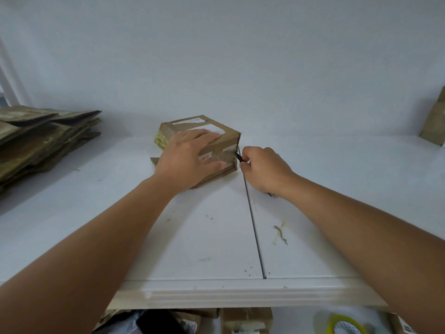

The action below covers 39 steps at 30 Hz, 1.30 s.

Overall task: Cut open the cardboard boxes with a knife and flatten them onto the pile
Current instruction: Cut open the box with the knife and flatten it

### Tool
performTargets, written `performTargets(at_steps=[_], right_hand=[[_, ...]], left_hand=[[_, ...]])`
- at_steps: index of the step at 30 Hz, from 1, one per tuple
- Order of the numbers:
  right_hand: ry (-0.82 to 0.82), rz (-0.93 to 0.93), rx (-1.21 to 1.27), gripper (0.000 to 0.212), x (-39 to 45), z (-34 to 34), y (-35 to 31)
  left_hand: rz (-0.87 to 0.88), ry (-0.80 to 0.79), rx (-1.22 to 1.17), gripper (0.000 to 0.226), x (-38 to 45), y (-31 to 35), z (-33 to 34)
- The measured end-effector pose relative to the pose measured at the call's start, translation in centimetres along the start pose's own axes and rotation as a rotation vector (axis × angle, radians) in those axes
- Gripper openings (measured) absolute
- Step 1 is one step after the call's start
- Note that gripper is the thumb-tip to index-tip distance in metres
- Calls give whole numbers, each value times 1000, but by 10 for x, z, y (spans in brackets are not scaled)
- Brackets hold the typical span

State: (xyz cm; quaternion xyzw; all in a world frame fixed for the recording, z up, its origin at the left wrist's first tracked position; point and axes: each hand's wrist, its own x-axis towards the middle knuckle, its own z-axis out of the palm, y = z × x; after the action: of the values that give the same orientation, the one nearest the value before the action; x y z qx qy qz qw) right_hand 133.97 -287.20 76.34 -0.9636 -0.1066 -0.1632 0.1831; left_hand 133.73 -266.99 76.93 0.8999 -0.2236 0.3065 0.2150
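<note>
A white table (325, 179) stands against a pale wall (228, 56). A dark seam (252, 225) runs from the table's middle to its front edge, dividing the top into two panels. A yellowish stain (280, 233) lies on the right panel, near the seam. Small dark specks (209, 216) mark the left panel. A white frame (10, 75) rises at the far left, behind the table's left edge. Below the front edge, on a lower level, lie a yellow tape roll (343, 325) at the right, a black object (157, 321) at the left, and a white bag (375, 317) around the tape roll; their details are blurred.
</note>
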Motion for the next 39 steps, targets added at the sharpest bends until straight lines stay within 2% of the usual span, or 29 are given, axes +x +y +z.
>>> performTargets(at_steps=[7, 15, 24, 27, 32, 39], right_hand=[[0, -43, -41, 11, -4, 1, -4], [-66, -41, -25, 15, 0, -7, 2], [-35, -41, 150, 13, -17, -18, 16], [-41, -62, 176, 13, -19, -20, 17], [-77, -198, 79, 7, -20, -17, 18], [-110, -284, 40, 6, -20, -16, 19]], left_hand=[[-9, -45, 8, 63, 3, -1, 0], [-30, -55, 18, 63, 4, -5, 0], [-52, -41, -54, 41, 4, -17, -4], [-6, -6, -26, 40, 4, -24, -11], [4, 25, 131, 42, 2, -30, -15], [67, -16, 135, 61, -2, -30, -14]])
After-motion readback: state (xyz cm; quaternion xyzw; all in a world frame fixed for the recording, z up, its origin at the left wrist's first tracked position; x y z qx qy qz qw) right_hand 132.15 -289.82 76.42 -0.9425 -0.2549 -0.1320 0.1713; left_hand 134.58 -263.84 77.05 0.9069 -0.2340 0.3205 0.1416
